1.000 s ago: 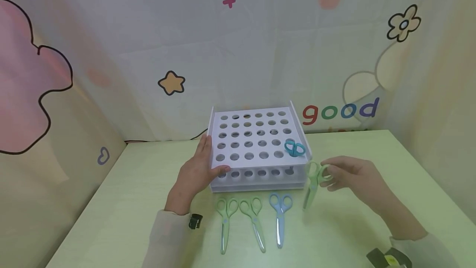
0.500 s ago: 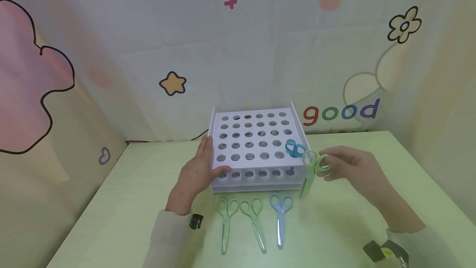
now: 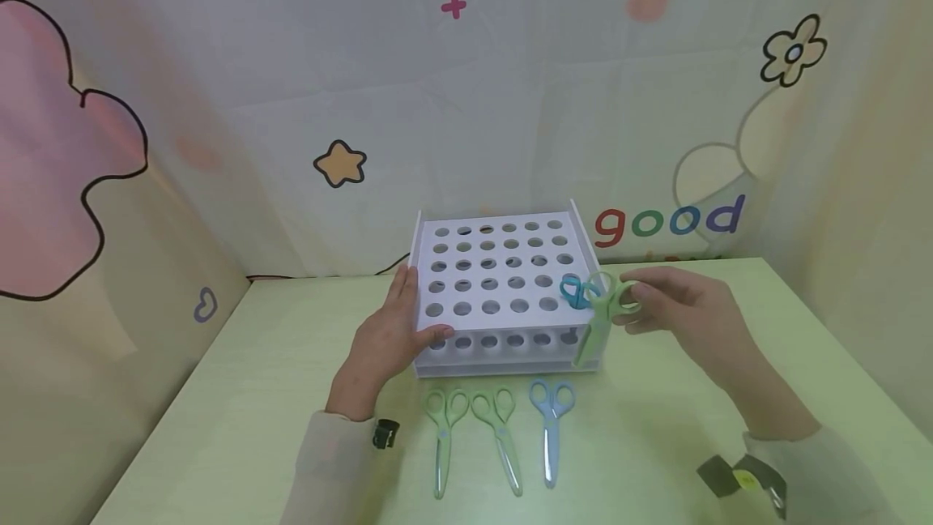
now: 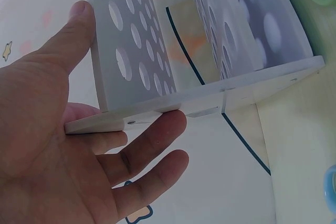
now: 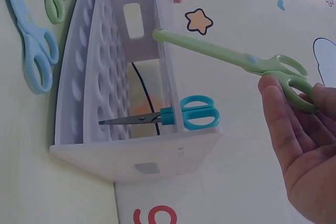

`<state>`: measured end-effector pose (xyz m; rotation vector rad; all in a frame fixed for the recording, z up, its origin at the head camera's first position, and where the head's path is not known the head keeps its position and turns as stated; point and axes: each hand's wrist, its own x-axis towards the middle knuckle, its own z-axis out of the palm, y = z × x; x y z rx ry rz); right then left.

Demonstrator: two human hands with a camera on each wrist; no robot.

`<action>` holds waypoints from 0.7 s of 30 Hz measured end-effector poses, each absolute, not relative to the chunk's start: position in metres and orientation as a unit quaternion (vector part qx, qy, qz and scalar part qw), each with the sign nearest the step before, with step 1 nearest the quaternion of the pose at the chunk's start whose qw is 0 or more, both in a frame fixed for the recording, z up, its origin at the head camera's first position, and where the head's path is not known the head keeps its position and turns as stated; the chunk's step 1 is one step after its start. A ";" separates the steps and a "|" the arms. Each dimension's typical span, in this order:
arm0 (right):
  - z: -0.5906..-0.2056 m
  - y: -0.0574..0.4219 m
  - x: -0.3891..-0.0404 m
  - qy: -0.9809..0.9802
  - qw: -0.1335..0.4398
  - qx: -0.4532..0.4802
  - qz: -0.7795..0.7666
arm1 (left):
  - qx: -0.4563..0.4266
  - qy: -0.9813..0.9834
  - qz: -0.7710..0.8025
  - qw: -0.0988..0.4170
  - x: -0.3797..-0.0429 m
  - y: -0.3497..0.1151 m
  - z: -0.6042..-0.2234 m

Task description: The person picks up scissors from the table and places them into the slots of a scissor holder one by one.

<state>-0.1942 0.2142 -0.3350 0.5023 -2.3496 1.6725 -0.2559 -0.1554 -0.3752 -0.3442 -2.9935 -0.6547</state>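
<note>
Here, a pair of green scissors (image 3: 599, 318) slants blade-down at the front right corner of a white rack (image 3: 477, 319), in none of its holes, one loop pinched between thumb and fingers of a person's right hand (image 3: 678, 302), a hold that likely leaves the blade free to point downward. Just beside it, teal scissors (image 3: 579, 292) stand in the rack's corner hole, which apparently keeps them upright. Across the rack, the left hand (image 3: 386, 339) grips it, thumb at the front and fingers along the side wall, probably to steady it. Nearer the person, a second green pair (image 3: 441, 436), a third green pair (image 3: 503, 436) and a blue pair (image 3: 550, 436) lie on the table (image 3: 219, 395), loops toward the rack, perhaps for easy lifting. The right wrist view reveals the teal blade reaching toward a lower panel; the left wrist view, a fingertip against the wall's outer face
</note>
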 end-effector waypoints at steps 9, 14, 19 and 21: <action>-0.328 0.206 -0.200 -0.773 0.111 0.169 0.601 | -0.110 -0.970 -0.214 0.032 -0.256 -0.155 -0.376; -0.327 0.202 -0.203 -0.774 0.113 0.163 0.601 | -0.110 -0.971 -0.212 0.031 -0.256 -0.155 -0.375; -0.324 0.198 -0.205 -0.765 0.117 0.168 0.611 | -0.109 -0.971 -0.210 0.030 -0.256 -0.154 -0.375; -0.323 0.196 -0.206 -0.760 0.116 0.173 0.616 | -0.109 -0.971 -0.210 0.030 -0.255 -0.154 -0.374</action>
